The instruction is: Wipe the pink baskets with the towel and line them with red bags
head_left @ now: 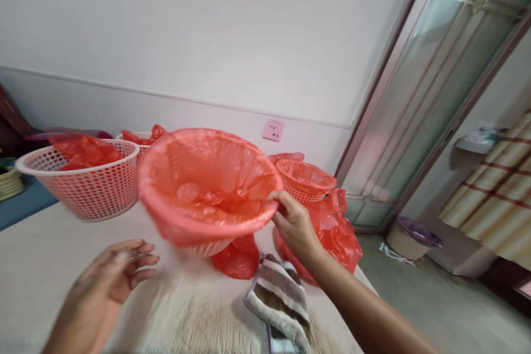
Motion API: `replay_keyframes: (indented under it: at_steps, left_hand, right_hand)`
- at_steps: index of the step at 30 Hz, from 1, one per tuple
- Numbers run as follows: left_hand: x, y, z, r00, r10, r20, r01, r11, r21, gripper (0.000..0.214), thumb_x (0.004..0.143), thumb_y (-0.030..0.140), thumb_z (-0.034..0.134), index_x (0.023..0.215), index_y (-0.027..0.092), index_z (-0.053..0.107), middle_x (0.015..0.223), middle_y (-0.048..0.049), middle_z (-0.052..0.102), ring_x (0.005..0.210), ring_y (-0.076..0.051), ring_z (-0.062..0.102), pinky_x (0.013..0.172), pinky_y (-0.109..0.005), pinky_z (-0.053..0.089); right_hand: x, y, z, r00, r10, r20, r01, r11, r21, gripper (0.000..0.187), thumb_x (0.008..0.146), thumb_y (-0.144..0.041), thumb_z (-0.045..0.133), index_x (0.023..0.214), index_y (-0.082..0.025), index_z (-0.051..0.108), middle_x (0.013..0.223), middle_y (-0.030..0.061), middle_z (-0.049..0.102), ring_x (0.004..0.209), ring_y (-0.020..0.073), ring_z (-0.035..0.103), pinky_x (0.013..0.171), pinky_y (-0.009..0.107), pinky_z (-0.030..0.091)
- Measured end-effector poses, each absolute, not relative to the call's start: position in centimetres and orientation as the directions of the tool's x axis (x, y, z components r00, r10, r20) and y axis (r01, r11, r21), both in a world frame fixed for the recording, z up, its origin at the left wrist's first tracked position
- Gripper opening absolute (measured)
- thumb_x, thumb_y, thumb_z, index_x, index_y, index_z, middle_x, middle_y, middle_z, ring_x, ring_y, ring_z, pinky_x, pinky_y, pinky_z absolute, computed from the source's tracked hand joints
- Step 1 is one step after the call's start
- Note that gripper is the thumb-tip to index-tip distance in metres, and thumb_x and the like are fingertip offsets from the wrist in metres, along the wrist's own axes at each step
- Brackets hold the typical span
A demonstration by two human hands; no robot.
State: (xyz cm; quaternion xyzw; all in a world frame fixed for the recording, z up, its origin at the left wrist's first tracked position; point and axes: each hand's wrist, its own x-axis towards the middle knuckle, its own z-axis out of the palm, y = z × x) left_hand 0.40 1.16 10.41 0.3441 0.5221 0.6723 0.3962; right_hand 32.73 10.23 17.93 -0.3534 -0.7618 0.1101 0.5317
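Note:
A plastic basket (207,232) lined with a red plastic bag tilts toward me above the table, its rim covered by the bag. My right hand (294,227) grips the right side of that rim, thumb and fingers closed on it. To the lower left, my left hand (120,268) is apart from the basket, fingers loosely curled and holding nothing. Some red bag (238,259) hangs or lies below the basket; I cannot tell which. A striped towel (280,296) lies crumpled on the table, below my right hand.
White perforated baskets with red bags stand at left (89,185) and behind. Another red-lined basket (307,180) and a crumpled red bag (338,232) are at right on the cloth-covered table (178,310). A bin (410,238) stands on the floor beyond a sliding door.

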Motion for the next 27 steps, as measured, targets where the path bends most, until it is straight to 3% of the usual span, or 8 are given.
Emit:
replay_keyframes:
  at_steps: [1,3,8,12,16,23,27]
  left_hand:
    - [0.7,2.4,8.8,-0.429,0.900,0.074,-0.028,-0.095,0.995,0.060,0.067,0.067,0.070,0.102,0.019,0.062,0.099,-0.0068,0.073,0.083,-0.022,0.070,0.070,-0.035,0.060]
    - [1.2,4.6,5.1,-0.397,0.915,0.070,0.078,-0.043,0.996,0.062,0.067,0.068,0.069,0.100,0.016,0.061,0.092,-0.0084,0.072,0.079,-0.023,0.069,0.069,-0.036,0.058]
    - [2.2,8.2,-3.8,-0.264,0.956,0.128,0.318,-0.039,0.947,0.037,0.076,0.056,0.061,0.089,0.022,0.059,0.071,0.0016,0.062,0.066,-0.019,0.060,0.064,-0.031,0.048]
    - [2.4,9.5,-8.3,-0.177,0.972,0.156,0.488,-0.051,0.871,0.020,0.082,0.042,0.052,0.077,0.024,0.056,0.070,0.0008,0.057,0.067,-0.020,0.056,0.068,-0.034,0.044]
    - [2.3,9.7,-10.6,-0.093,0.983,0.157,0.593,-0.072,0.802,0.018,0.086,0.035,0.048,0.077,0.023,0.057,0.083,-0.0038,0.059,0.080,-0.023,0.057,0.079,-0.038,0.043]
    - [2.2,9.6,-11.6,-0.052,0.995,0.081,0.648,-0.028,0.761,0.021,0.096,0.032,0.036,0.086,0.024,0.053,0.089,-0.0023,0.057,0.082,-0.019,0.056,0.080,-0.035,0.044]
    - [2.2,9.8,-11.7,-0.028,0.999,0.034,0.677,-0.006,0.736,0.023,0.097,0.032,0.035,0.087,0.024,0.053,0.090,-0.0020,0.057,0.082,-0.018,0.056,0.079,-0.033,0.045]
  right_hand:
    - [32.9,11.5,18.5,-0.146,0.648,0.747,0.463,0.712,-0.528,0.011,0.084,-0.018,0.053,0.091,-0.022,0.061,0.085,0.0001,0.062,0.079,0.0156,0.060,0.075,0.026,0.047]
    - [33.2,14.1,19.4,-0.072,0.628,0.775,0.553,0.672,-0.493,0.013,0.082,-0.021,0.052,0.091,-0.022,0.061,0.082,-0.0004,0.062,0.076,0.0163,0.060,0.075,0.028,0.047]
    - [33.4,21.7,20.6,0.064,0.595,0.801,0.684,0.559,-0.469,0.019,0.079,-0.024,0.049,0.093,-0.020,0.061,0.083,0.0025,0.061,0.077,0.0198,0.057,0.081,0.035,0.045]
    - [33.3,27.9,19.4,0.158,0.593,0.790,0.753,0.445,-0.485,0.024,0.078,-0.021,0.045,0.096,-0.019,0.061,0.089,0.0074,0.061,0.085,0.0237,0.054,0.085,0.039,0.043]
    - [32.8,33.0,16.7,0.200,0.632,0.749,0.803,0.332,-0.495,0.028,0.080,-0.018,0.042,0.099,-0.018,0.062,0.093,0.0092,0.060,0.088,0.0242,0.052,0.085,0.039,0.041]
    - [31.1,38.9,12.1,0.260,0.724,0.639,0.842,0.153,-0.517,0.029,0.088,-0.014,0.043,0.109,-0.015,0.062,0.095,0.0091,0.060,0.087,0.0212,0.052,0.081,0.035,0.041]
    - [30.4,41.2,10.3,0.304,0.756,0.580,0.841,0.074,-0.537,0.019,0.096,-0.026,0.055,0.111,-0.016,0.062,0.101,0.0050,0.062,0.088,0.0188,0.059,0.081,0.036,0.048]
